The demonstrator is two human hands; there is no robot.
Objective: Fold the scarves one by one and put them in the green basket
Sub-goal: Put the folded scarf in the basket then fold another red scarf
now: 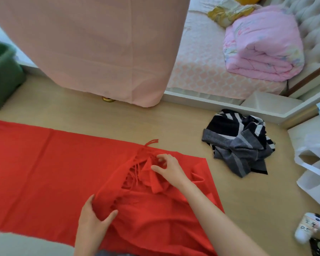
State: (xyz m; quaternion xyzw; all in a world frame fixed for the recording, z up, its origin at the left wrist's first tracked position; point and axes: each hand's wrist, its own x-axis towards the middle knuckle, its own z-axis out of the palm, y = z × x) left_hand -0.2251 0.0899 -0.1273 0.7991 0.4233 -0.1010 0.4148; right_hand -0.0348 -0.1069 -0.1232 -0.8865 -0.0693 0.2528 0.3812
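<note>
The wide red fringed cloth scarf (44,163) lies spread on the floor. The left hand (92,218) grips its bunched fringed end; the right hand (169,169) pinches a fold mid-scarf. That end is best pulled taut and flat before creasing. The soft green basket (2,76) sits beyond the scarf's far-left edge.

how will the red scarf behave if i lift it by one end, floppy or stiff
Probably very floppy: the red scarf already bunches into soft folds where the left hand grips it. Likely light for its size, since it looks thin and lies flat on the floor. Its loose fringe may tangle or snag.
</note>
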